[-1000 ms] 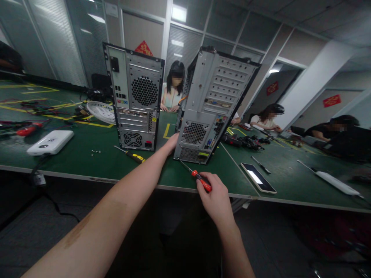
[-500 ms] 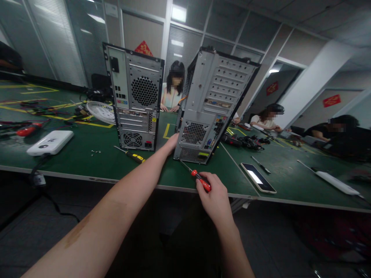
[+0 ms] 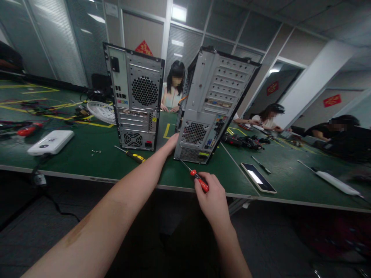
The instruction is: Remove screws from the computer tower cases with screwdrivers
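Two computer towers stand upright on a green table with their backs toward me. The right-hand computer tower (image 3: 199, 112) leans a little in view; the left-hand computer tower (image 3: 137, 104) is beside it. My left hand (image 3: 173, 142) reaches to the lower left side of the right tower, its fingers hidden behind the case. My right hand (image 3: 211, 190) is closed round the red and black handle of a screwdriver (image 3: 205, 185). The shaft points up and left, its tip at the bottom edge of the right tower's back. Whether the tip touches a screw cannot be made out.
A yellow and black screwdriver (image 3: 135, 156) and small screws (image 3: 95, 151) lie left of my forearm. A white power bank (image 3: 51, 143) is farther left, a white basket (image 3: 101, 111) behind. Right lie a phone (image 3: 257, 177), black cables (image 3: 251, 142) and a white tool (image 3: 333, 181). Several people sit beyond.
My right hand and the screwdriver have shifted slightly left. The left arm and both towers look unmoved. A person's arm now shows more behind the right tower.
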`<state>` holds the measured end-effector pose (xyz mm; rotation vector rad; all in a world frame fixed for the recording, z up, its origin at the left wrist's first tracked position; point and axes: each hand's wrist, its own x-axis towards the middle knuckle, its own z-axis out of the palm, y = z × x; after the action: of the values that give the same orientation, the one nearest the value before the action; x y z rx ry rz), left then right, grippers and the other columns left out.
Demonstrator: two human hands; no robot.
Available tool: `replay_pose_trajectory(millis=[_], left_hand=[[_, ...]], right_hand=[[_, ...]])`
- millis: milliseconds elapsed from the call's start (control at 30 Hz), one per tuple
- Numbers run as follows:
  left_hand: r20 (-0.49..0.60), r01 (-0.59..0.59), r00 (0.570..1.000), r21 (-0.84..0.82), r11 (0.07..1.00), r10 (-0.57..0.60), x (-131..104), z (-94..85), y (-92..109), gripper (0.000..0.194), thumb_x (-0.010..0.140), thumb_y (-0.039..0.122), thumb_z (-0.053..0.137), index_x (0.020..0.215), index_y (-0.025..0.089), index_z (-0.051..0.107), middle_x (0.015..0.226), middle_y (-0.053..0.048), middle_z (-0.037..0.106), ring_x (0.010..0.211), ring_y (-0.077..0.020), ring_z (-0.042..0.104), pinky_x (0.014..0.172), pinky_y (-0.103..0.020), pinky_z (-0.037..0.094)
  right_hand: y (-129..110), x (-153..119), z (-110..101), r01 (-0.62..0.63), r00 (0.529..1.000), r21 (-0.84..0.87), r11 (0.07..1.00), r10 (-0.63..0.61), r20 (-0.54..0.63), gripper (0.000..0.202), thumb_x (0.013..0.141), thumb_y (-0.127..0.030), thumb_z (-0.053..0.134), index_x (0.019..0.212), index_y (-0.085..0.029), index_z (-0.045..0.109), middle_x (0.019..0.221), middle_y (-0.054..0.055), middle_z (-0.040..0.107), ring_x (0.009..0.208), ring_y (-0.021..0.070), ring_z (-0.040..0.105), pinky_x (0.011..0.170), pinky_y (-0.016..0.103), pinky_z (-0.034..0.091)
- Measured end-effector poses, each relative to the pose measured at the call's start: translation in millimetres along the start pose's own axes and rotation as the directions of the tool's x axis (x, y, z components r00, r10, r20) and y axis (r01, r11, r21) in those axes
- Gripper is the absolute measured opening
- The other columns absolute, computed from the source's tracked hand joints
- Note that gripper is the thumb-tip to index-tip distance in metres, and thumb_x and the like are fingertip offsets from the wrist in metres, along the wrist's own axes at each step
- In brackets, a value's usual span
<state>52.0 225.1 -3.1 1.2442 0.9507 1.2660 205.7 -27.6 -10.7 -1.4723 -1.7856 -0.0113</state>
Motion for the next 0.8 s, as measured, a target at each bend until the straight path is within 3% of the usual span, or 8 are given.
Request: replay_pose_trajectory(millis=[333, 800], left_hand=[[-0.012, -0.011, 1.000, -0.028, 1.000, 0.011, -2, -0.3, 0, 0.035, 0.090, 0.049, 0.066, 0.106, 0.022, 0.083, 0.106, -0.008, 0.084, 0.116, -0.0266, 0.074, 0.109, -0.039, 0.054], [-0.021, 0.031, 0.999, 0.022, 0.999, -0.031, -7, 1.0, 8, 0.037, 0.093, 0.047, 0.061, 0.110, 0.023, 0.083, 0.103, -0.007, 0.085, 0.107, -0.0247, 0.076, 0.103, -0.035, 0.056]], right_hand=[[-8, -4, 3, 0.001, 1.000, -0.043, 0.999, -0.002, -0.017, 0.019, 0.102, -0.026, 0.054, 0.114, -0.020, 0.068, 0.104, 0.007, 0.066, 0.091, 0.0225, 0.066, 0.082, 0.034, 0.049], [-20, -10, 10, -0.013, 1.000, -0.103, 0.995, 0.010, -0.026, 0.020, 0.103, -0.025, 0.055, 0.116, -0.018, 0.069, 0.103, 0.007, 0.065, 0.087, 0.0222, 0.066, 0.077, 0.033, 0.051]])
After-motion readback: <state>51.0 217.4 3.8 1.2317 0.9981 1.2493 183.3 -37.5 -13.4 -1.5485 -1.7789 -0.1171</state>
